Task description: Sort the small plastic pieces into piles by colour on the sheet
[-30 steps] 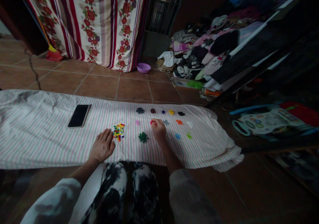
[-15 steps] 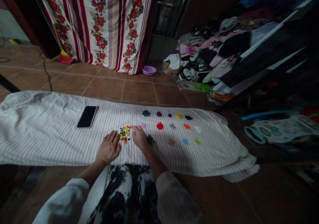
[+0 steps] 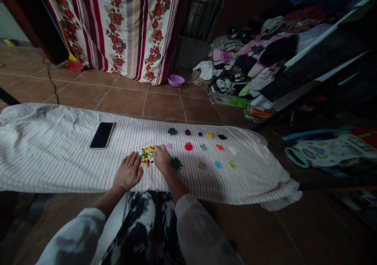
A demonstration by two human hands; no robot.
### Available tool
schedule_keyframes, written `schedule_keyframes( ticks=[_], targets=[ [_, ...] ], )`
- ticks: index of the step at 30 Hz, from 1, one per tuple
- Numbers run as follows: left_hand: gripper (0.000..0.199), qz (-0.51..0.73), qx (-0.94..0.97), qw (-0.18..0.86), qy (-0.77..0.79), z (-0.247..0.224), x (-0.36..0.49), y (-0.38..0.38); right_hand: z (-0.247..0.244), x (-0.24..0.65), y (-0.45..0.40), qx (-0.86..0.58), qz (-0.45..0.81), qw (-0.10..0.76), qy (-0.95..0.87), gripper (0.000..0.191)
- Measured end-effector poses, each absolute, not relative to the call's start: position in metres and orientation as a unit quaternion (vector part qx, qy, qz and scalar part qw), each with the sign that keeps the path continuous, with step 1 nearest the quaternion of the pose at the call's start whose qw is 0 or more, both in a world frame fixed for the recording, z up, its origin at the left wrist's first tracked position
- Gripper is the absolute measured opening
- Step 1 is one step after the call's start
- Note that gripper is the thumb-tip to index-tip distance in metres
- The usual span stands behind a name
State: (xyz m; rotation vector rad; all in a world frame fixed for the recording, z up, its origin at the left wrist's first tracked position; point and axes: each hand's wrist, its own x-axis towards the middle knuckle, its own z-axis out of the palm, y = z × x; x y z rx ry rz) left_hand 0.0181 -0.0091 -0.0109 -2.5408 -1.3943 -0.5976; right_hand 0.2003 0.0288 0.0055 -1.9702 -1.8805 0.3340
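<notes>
On the striped cloth [image 3: 67, 155], a patch of small multicoloured pieces [image 3: 147, 155] lies between my hands. My left hand [image 3: 128, 171] rests flat at its left edge, fingers stretched out. Against the patch's right edge is my right hand [image 3: 162, 158], its fingers bent together over the upper right pieces; anything between the fingertips is too small to make out. Right of it lie separate single-colour piles, among them dark green [image 3: 176, 163], red [image 3: 188, 146], yellow [image 3: 210, 134], orange [image 3: 219, 147], beige [image 3: 201, 165] and blue [image 3: 218, 164].
A black-screened phone [image 3: 102, 135] lies on the cloth at the left. Beyond the cloth, a purple basin [image 3: 176, 80] stands on the tiled floor near a floral curtain [image 3: 129, 33]. Clothes [image 3: 244, 60] are heaped at the back right, with a plastic toy [image 3: 326, 151] at the far right.
My right hand has shifted slightly left onto the patch's upper right edge, its index finger now more bent. The view has moved a little. My left hand stays beside the patch.
</notes>
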Motion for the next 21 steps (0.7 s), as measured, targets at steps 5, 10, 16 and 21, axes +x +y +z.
schedule_keyframes(
  ticks=[5, 10, 16, 21],
  targets=[
    [0.043, -0.201, -0.856, 0.109, -0.465, -0.011, 0.017, -0.009, -0.001, 0.2, 0.025, -0.715, 0.115, 0.213, -0.656, 0.021],
    [0.043, -0.211, -0.855, 0.102, -0.462, -0.014, 0.017, -0.008, -0.007, 0.2, 0.022, -0.71, 0.109, 0.248, -0.65, 0.017],
    [0.042, -0.223, -0.855, 0.1, -0.458, -0.016, 0.016, -0.007, -0.017, 0.2, 0.018, -0.686, 0.063, 0.308, -0.656, 0.014],
    [0.042, -0.225, -0.855, 0.106, -0.455, -0.017, 0.016, -0.007, -0.022, 0.199, 0.017, -0.682, 0.04, 0.334, -0.65, 0.012]
  ],
)
